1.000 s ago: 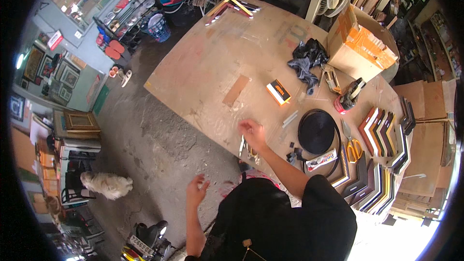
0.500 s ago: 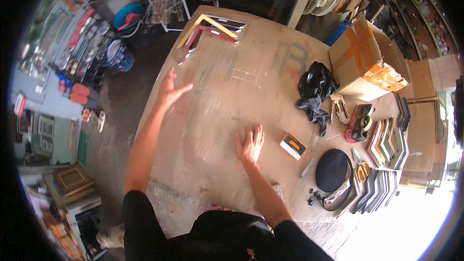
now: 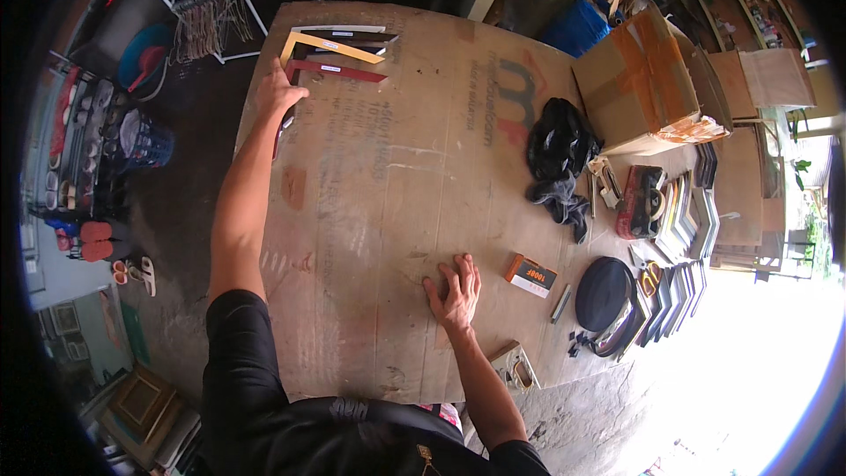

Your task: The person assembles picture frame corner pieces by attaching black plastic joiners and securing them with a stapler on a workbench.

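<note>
Left hand (image 3: 279,95) advanced, yellow chevron (image 3: 345,48), apex upper-left, arm rightward

Frame corners (image 3: 339,47) and picture frames (image 3: 141,401) show a framing workshop.

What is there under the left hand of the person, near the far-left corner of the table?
Just beyond the left hand, a yellow corner piece and a red corner piece show partly. Whatever lies directly beneath the hand is covered.
</note>
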{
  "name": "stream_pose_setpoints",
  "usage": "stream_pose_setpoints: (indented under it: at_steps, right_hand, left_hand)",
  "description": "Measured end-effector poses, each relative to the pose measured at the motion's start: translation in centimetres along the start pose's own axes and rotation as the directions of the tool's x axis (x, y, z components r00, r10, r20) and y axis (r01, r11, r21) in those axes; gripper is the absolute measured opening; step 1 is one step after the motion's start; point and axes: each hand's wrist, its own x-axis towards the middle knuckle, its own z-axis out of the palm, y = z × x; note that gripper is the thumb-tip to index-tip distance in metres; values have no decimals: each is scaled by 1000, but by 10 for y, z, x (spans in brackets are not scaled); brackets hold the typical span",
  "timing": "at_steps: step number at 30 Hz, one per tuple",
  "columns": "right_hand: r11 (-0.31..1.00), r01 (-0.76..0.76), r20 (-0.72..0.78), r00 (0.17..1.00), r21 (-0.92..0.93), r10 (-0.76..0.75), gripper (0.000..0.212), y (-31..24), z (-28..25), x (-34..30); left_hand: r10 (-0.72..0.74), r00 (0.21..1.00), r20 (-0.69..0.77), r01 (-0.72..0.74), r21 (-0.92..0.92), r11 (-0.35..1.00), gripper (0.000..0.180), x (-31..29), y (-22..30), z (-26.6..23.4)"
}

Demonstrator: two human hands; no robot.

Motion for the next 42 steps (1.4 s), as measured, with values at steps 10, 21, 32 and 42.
stream_pose_setpoints:
  at_steps: [10,21,32,42]
  right_hand:
    - [1000,0,-15,1000,20,0,43,1,-2,2]
    - [1000,5,-44,999,22,-4,46,5,3,-4]
    - [955,105,-75,993,278,-87,53,28,-5,-6]
    - [711,-263,292,953,653,84,68,24,-73,-94]
  left_hand:
    - [42,991,-130,-44,-11,999,78,-14,10,-1]
    - [127,992,-29,-130,-204,970,73,-115,-6,-13]
    - [330,574,750,518,-644,563,64,-393,-19,17]
    - [617,332,713,805,-555,208,60,-554,-53,110]
